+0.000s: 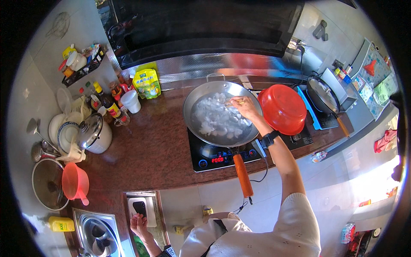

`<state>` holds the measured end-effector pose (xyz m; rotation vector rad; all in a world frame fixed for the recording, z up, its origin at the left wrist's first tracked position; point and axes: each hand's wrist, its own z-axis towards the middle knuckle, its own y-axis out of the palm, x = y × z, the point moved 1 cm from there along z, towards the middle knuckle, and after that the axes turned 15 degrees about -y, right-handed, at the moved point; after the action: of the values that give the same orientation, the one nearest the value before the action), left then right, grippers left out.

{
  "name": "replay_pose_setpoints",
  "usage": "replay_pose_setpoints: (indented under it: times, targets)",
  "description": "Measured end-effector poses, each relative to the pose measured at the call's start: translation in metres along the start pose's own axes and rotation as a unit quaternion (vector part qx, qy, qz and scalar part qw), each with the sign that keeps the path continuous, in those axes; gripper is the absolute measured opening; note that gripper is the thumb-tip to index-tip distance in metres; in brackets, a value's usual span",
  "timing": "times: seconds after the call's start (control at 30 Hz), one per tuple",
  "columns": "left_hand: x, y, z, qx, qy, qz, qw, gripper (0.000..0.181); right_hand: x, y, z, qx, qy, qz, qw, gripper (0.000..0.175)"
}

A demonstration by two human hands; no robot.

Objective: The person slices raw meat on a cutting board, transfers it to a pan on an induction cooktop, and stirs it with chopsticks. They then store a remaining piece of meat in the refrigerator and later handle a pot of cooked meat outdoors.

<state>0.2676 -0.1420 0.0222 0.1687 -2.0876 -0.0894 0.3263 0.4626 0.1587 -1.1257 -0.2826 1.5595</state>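
My right hand, a black watch on its wrist, reaches over a wide metal wok. Its fingers close on a slim, yellowish utensil, mostly hidden by the fingers and steam. Pale pieces of food lie in steaming liquid in the wok. Under the wok is an induction cooker with a lit display; the wok's orange-brown handle points towards me. Low at the left, the curled fingers of my left hand are at the end of a black smartphone; whether they grip it is unclear.
An upturned red basin stands close right of the wok. Farther right is a lidded frying pan. Sauce bottles, a lidded pot and a pink ladle line the left side, above a sink. A black range hood overhangs the back.
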Motion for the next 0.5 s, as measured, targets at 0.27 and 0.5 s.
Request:
replay_pose_setpoints:
  times: [0.27,0.5]
  targets:
    - [-0.014,-0.018,-0.004,0.017,0.005,-0.025,1.000,0.008,-0.032,0.000,-0.028,-0.155,-0.059,0.047,0.985,0.021]
    - [-0.017,-0.014,-0.001,0.015,-0.003,-0.010,1.000,0.008,-0.047,-0.030,-0.039,-0.210,0.044,0.176,0.961,0.019]
